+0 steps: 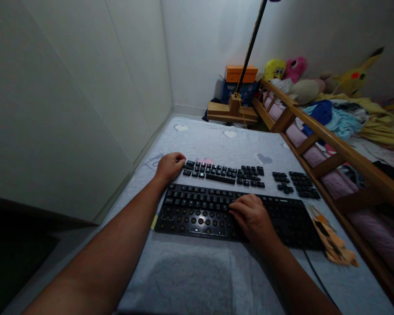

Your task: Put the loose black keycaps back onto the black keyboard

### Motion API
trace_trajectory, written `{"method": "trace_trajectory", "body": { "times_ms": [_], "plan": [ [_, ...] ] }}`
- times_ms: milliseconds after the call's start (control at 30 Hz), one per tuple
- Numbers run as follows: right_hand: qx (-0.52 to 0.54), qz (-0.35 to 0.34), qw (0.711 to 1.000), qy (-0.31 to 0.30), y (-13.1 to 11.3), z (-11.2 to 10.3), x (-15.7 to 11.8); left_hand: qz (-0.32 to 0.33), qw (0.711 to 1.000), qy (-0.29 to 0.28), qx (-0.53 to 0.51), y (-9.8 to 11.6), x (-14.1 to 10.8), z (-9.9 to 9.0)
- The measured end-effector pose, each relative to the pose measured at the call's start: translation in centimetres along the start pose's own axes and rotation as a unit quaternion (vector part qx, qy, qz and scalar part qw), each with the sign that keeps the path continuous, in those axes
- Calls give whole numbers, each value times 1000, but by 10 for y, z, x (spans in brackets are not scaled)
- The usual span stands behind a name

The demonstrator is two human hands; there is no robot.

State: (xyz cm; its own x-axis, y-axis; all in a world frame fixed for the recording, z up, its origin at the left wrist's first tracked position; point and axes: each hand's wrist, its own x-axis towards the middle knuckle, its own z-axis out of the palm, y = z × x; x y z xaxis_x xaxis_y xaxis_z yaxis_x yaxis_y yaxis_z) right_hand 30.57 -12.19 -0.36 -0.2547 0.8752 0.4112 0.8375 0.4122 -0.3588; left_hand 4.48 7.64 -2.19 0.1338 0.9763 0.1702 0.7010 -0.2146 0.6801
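Head view: the keyboard [210,214] lies beneath right hand [252,215], near left hand [170,167].

The right hand [251,212] covers a part of the keyboard [200,216], and it is not possible to tell whether its fingers hold a keycap. The same is true for the left hand [170,167], whose fingertips are curled near the loose keycaps [220,179]. The letters on these keycaps are too small to read. The lower edge cuts both forearms [108,245] and the cable [317,273]; the upper edge cuts the black pole [252,43]. A dark object [331,239] upon the orange cloth [343,253] is too unclear to name.
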Motion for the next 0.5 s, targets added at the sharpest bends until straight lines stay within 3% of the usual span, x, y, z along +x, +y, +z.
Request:
{"method": "trace_trajectory", "body": {
  "times_ms": [500],
  "plan": [
    [0, 8, 1000, 18, -7, 0, -1, 2, 1000, 5, -7, -1, 0, 0]
  ]
}}
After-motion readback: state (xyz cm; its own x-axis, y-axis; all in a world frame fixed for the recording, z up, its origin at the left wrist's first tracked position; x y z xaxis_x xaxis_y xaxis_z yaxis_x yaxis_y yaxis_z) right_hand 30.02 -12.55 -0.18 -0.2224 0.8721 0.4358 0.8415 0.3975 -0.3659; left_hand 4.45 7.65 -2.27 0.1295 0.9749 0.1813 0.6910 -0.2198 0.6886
